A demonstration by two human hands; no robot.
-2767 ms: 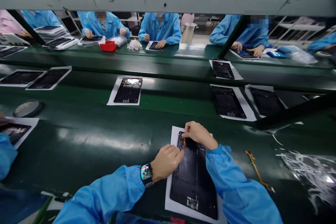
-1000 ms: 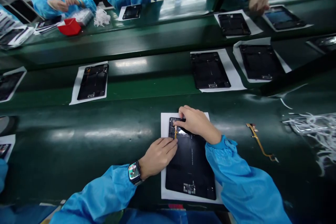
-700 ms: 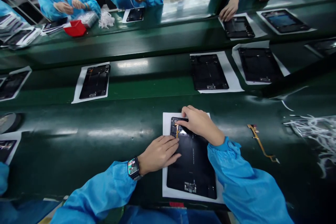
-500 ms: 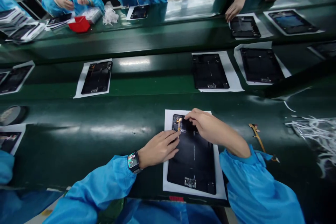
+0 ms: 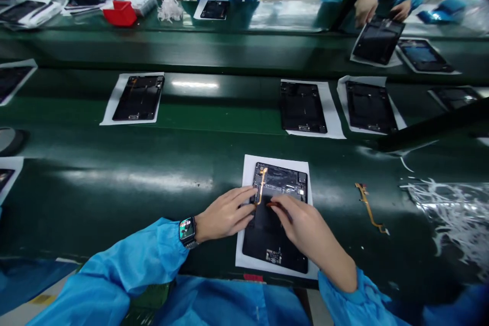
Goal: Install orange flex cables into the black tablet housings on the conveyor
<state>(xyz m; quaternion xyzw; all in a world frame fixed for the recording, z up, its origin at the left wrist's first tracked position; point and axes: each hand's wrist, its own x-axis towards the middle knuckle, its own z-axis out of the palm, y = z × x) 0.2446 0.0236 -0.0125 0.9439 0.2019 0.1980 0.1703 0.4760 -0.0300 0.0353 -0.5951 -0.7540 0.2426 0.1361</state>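
Note:
An open black tablet housing (image 5: 256,239) lies on a white sheet (image 5: 249,170) in front of me. An orange flex cable (image 5: 262,186) runs down the upper left of the housing. My left hand (image 5: 227,214) lies at the housing's left edge with fingers extended, the fingertips by the cable's lower end. Over the middle of the housing, my right hand (image 5: 305,224) pinches a reddish-orange strip that looks like part of the flex cable; whether it joins the visible length is hidden. A second flex cable (image 5: 369,206) rests on the green bench to the right.
A pile of white strips (image 5: 454,209) sits at the right. Across the green belt lie more housings on sheets, including one at left (image 5: 139,98) and one ahead (image 5: 304,107). A dark bar (image 5: 431,125) juts in from the right. Co-workers in blue sit opposite.
My right hand has come down from the housing's top edge to its middle, uncovering the upper part. My left hand stays at the left edge. Opposite, a co-worker has lifted a housing.

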